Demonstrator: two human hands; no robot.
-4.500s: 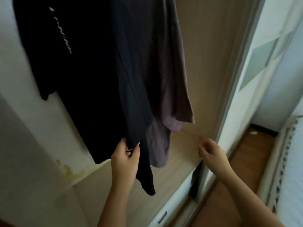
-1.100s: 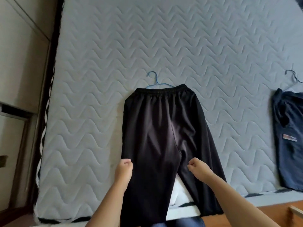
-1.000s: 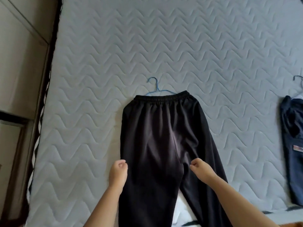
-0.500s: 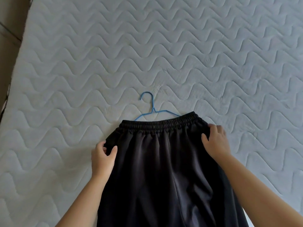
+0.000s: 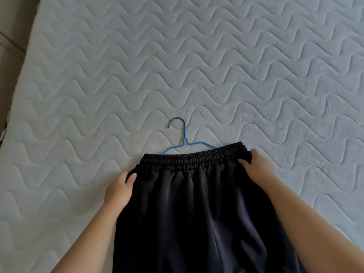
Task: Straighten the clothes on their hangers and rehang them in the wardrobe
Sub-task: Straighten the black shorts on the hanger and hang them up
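Observation:
Black trousers (image 5: 197,209) with an elastic waistband lie flat on a quilted white mattress (image 5: 177,66), legs running toward me. A thin blue wire hanger (image 5: 184,137) sticks out above the waistband, its hook pointing away; its lower part is hidden inside the trousers. My left hand (image 5: 119,189) holds the left side of the trousers just below the waistband, thumb on top of the cloth. My right hand (image 5: 258,169) grips the right end of the waistband, with its fingers curled over the edge.
The mattress fills nearly the whole view. At the far left a strip of beige wardrobe panel (image 5: 11,36) borders the mattress edge.
Earlier I stood at the wardrobe with hanging shirts. Since a second ago both hands slid up from the trouser legs to the waistband corners, and the view moved closer.

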